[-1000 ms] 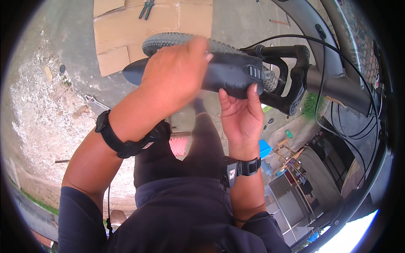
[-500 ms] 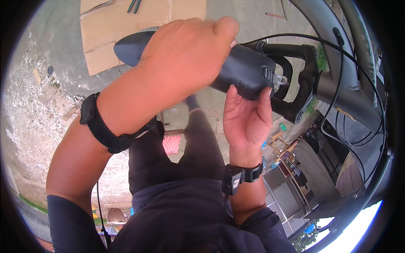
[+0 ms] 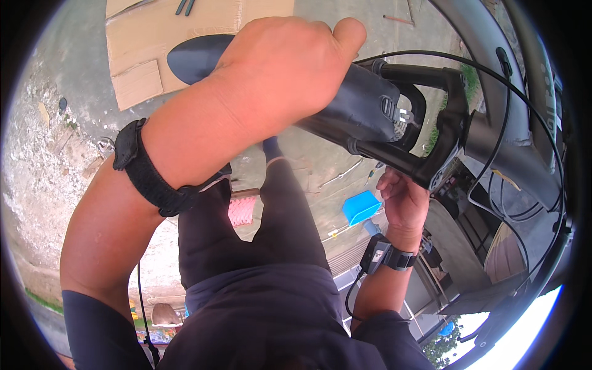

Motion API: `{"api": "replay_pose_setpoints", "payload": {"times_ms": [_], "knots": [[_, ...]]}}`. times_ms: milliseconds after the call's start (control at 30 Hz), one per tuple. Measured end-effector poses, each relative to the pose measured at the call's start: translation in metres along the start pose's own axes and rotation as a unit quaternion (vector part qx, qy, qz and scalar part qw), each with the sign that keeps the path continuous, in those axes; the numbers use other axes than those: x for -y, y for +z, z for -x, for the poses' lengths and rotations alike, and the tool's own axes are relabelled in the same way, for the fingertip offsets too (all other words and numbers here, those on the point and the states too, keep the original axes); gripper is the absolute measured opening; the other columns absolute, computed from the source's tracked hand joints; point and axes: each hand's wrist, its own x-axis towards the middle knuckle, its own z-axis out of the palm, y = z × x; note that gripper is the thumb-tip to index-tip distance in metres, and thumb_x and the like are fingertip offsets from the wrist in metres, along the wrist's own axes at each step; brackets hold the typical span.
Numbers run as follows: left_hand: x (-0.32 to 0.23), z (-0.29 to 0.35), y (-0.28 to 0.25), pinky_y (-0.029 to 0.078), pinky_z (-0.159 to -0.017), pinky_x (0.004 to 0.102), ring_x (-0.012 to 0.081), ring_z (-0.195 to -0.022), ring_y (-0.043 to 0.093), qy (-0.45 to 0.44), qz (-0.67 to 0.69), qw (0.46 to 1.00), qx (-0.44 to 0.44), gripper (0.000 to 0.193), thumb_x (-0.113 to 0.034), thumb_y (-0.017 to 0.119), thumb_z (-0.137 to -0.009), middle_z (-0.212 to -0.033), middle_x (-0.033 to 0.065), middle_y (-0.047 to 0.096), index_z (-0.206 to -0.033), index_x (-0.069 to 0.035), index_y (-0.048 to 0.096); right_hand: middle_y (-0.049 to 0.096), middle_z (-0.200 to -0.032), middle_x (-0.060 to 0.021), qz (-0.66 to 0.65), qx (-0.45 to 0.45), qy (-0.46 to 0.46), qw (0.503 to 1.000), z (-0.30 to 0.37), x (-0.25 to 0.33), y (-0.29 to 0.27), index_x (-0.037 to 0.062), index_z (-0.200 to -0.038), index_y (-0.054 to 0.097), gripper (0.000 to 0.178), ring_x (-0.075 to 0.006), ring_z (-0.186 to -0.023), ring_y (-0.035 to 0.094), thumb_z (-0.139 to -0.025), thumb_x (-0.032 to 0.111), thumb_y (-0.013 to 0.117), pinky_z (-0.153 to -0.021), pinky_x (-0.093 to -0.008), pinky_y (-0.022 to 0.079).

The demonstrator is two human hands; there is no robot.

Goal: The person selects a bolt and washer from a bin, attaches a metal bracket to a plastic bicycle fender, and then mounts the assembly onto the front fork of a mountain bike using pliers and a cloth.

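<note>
My left hand reaches across from the left and is wrapped over a black bicycle mudguard; its fingertips are hidden on the far side. The mudguard's pointed end sticks out left of my wrist. Its other end, with a slotted mount and a small pale metal bracket, lies between the legs of a black suspension fork. Part of a tyre shows beside the bracket. Below the fork's near leg, my right hand is apart from the mudguard with its fingers curled; what they hold, if anything, cannot be made out.
The grey bicycle frame and a looping black cable fill the upper right. Flattened cardboard lies on the concrete floor, a dark-handled tool on it. A blue bin stands beyond my right wrist.
My right hand has left the mudguard's bracket end and moved down and right below the fork, its fingers now curled. My left hand keeps its grip, and the mudguard sits slightly deeper in the fork.
</note>
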Motion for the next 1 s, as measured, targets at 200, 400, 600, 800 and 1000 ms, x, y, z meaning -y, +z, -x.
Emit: {"api": "replay_pose_setpoints", "payload": {"times_ms": [200, 400, 600, 800, 1000], "knots": [[0.0, -0.003, 0.01, 0.048, -0.055, 0.0467, 0.0373, -0.067, 0.062, 0.003, 0.001, 1.0, 0.001, 0.026, -0.018, 0.066, -0.09, -0.069, 0.0146, 0.061, -0.099, -0.007, 0.045, 0.068, -0.113, -0.0109, 0.005, -0.131, -0.064, 0.989, -0.042, 0.002, 0.001, -0.0005, -0.126, 0.061, 0.031, -0.0204, -0.096, 0.068, -0.101, 0.018, 0.058, -0.081, -0.0302, 0.053], [-0.001, -0.005, 0.011, 0.048, -0.056, 0.0467, 0.0372, -0.068, 0.062, 0.012, 0.013, 0.999, -0.03, 0.026, -0.018, 0.066, -0.091, -0.069, 0.0144, 0.061, -0.101, -0.007, 0.044, 0.065, -0.121, -0.0096, 0.053, -0.11, -0.096, 0.988, -0.044, 0.0, 0.019, 0.0022, -0.135, 0.054, 0.039, -0.0187, -0.107, 0.064, -0.102, 0.021, 0.06, -0.094, -0.0342, 0.05], [-0.001, -0.007, 0.006, 0.048, -0.057, 0.0466, 0.037, -0.068, 0.062, 0.05, 0.01, 0.996, -0.073, 0.026, -0.019, 0.065, -0.091, -0.069, 0.0142, 0.061, -0.101, -0.008, 0.044, 0.069, -0.1, -0.0058, 0.311, -0.18, -0.136, 0.923, -0.041, 0.009, 0.024, -0.0006, -0.123, 0.066, 0.036, -0.0106, -0.089, 0.061, -0.102, 0.029, 0.059, -0.079, -0.0272, 0.046], [0.001, -0.007, 0.007, 0.047, -0.056, 0.0465, 0.0368, -0.067, 0.062, 0.058, 0.011, 0.995, -0.077, 0.025, -0.018, 0.065, -0.092, -0.068, 0.0135, 0.061, -0.101, -0.008, 0.045, 0.063, -0.076, 0.0018, 0.345, -0.193, -0.129, 0.909, -0.039, 0.018, 0.037, 0.0006, -0.115, 0.071, 0.032, -0.0067, -0.069, 0.053, -0.1, 0.027, 0.063, -0.061, -0.0254, 0.038], [0.002, -0.01, 0.005, 0.047, -0.055, 0.046, 0.0363, -0.067, 0.062, 0.072, 0.022, 0.994, -0.082, 0.025, -0.018, 0.066, -0.091, -0.068, 0.0132, 0.061, -0.101, -0.008, 0.046, 0.061, -0.071, 0.0024, 0.354, -0.186, -0.136, 0.907, -0.039, 0.019, 0.04, -0.0002, -0.11, 0.071, 0.029, -0.0052, -0.062, 0.05, -0.099, 0.026, 0.064, -0.056, -0.0248, 0.035]]}}
